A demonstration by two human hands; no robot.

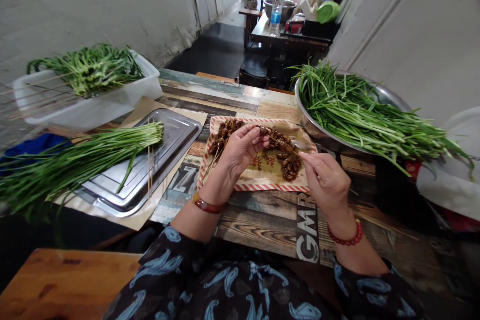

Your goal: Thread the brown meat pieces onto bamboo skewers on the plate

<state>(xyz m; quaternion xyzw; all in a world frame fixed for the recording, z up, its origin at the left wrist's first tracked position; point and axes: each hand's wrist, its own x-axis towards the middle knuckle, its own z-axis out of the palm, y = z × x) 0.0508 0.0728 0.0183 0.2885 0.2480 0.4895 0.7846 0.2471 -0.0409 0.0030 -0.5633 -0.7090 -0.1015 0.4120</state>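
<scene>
Over a rectangular tray (255,183) with a red-striped rim, both my hands are on a skewer (284,145) of glossy brown, ridged pieces that look like silkworm pupae. My left hand (242,149) pinches the pieces at its left end, fingertips closed. My right hand (329,178) is closed around the other end, thumb against forefinger; the stick there is mostly hidden. Loose brown pieces (290,166) lie in the tray below the skewer. Beside my left hand, a pile of filled skewers (225,135) rests at the tray's left side, with bare stick ends pointing toward me.
Left of the tray, green chives (112,152) and thin sticks (151,170) lie on a metal lid (180,132). A white tub (148,85) behind holds skewered greens. At right stands a metal bowl (309,122) heaped with chives. A bottle (276,12) stands on another table.
</scene>
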